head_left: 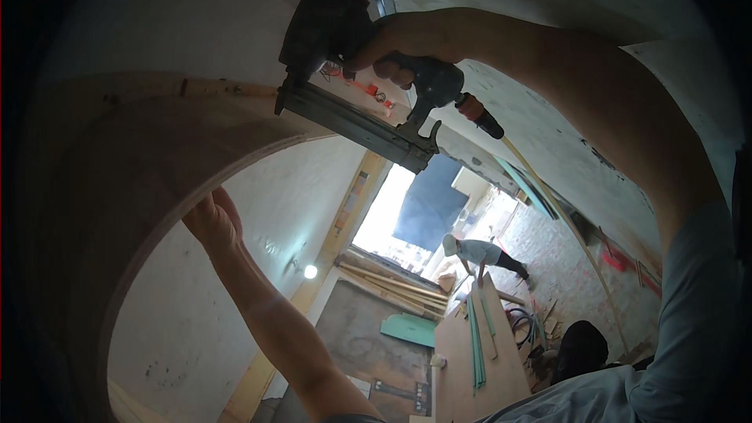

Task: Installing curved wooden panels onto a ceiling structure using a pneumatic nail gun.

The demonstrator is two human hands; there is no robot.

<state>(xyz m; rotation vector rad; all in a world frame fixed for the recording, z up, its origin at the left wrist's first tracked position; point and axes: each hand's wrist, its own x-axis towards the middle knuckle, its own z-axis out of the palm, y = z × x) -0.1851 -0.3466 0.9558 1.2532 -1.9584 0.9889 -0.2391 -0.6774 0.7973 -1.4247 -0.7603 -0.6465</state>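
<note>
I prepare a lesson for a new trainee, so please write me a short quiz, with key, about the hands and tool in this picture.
1. True or false: the left hand grips the nail gun.

2. What is connected to the nail gun?
A. A metal chain
B. A pale hose
C. A wooden stick

3. Fill in: the left hand is raised to the lower edge of the ______.

Key:
1. False; the right hand grips it.
2. B.
3. Curved panel.
</note>
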